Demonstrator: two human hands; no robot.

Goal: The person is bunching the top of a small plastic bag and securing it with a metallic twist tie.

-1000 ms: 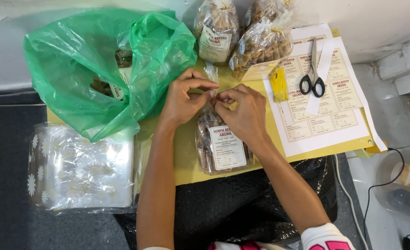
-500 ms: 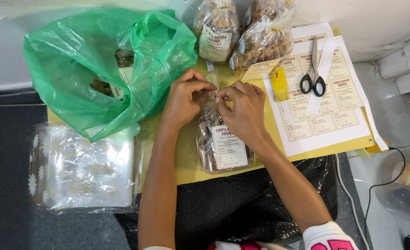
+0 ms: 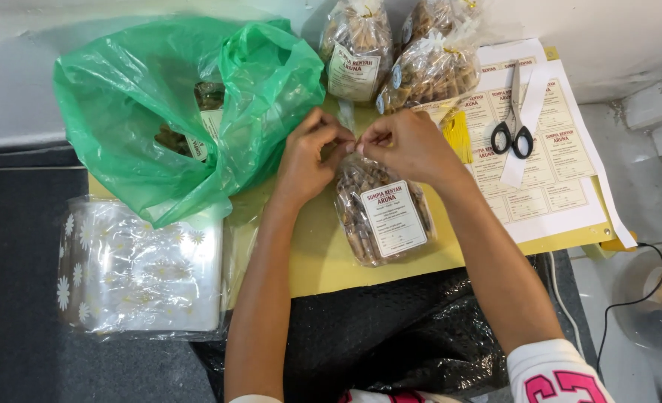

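A clear packet of brown snack sticks with a white label (image 3: 383,216) lies on the yellow board (image 3: 316,254) in the middle. My left hand (image 3: 312,153) and my right hand (image 3: 405,145) meet at the packet's gathered top end. Both pinch the neck of the packet, fingertips almost touching each other. Whatever sits between the fingertips is too small to make out.
A green plastic bag (image 3: 174,112) holding more packets lies at the left. Two tied snack packets (image 3: 357,48) (image 3: 431,71) stand at the back. Black-handled scissors (image 3: 514,127) rest on a sheet of labels (image 3: 547,179). A stack of daisy-print clear bags (image 3: 137,269) is at the lower left.
The hands have stayed at the packet's neck with only small finger movements. The packet has shifted slightly under them.
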